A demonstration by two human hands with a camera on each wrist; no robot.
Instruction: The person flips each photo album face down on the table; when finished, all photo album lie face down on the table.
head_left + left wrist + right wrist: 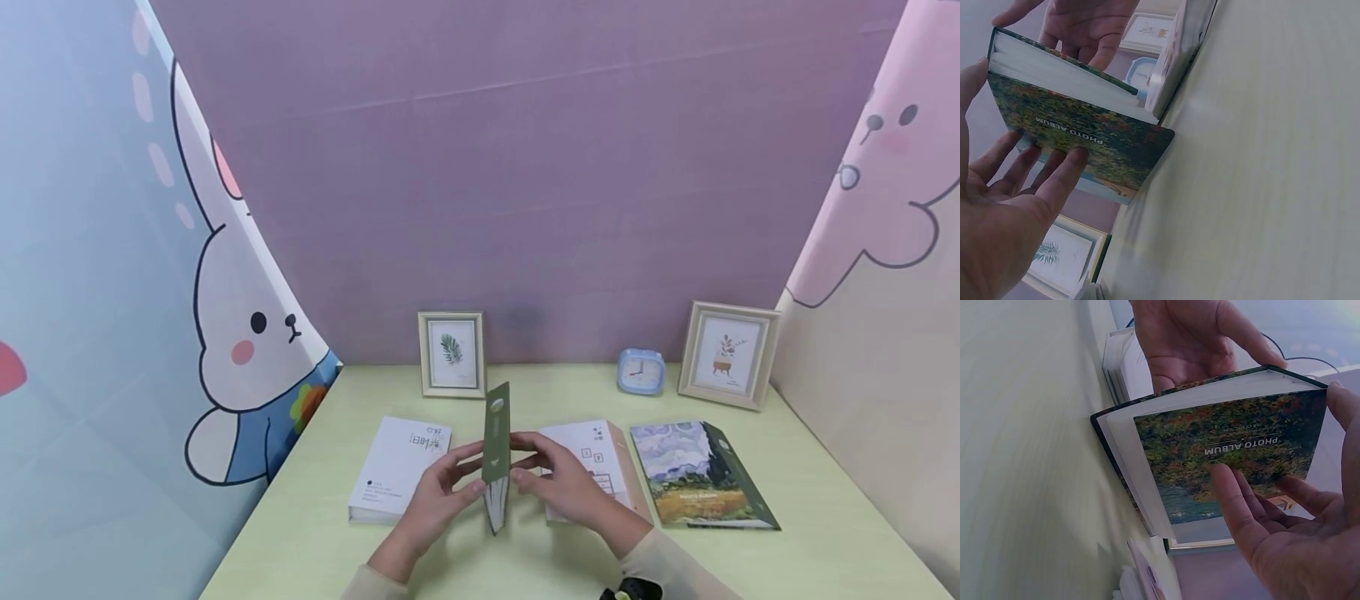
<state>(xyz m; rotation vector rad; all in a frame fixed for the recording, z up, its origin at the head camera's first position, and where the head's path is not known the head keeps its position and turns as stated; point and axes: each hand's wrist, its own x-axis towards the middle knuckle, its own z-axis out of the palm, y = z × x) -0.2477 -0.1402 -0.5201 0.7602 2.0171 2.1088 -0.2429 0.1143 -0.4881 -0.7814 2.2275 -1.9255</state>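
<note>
Even light is filling the head view, with soft-edged shadows falling on the pale yellow-green tabletop [300,533] beneath the green-spined rectangular photo album [497,433]. The left wrist view is looking dimmer; pale glare is whitening the right wrist view's upper right corner.

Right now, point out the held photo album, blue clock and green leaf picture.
Held photo album [497,433], head view, green spine.
Blue clock [641,373], head view, dial.
Green leaf picture [452,350], head view, printed leaf.
</note>
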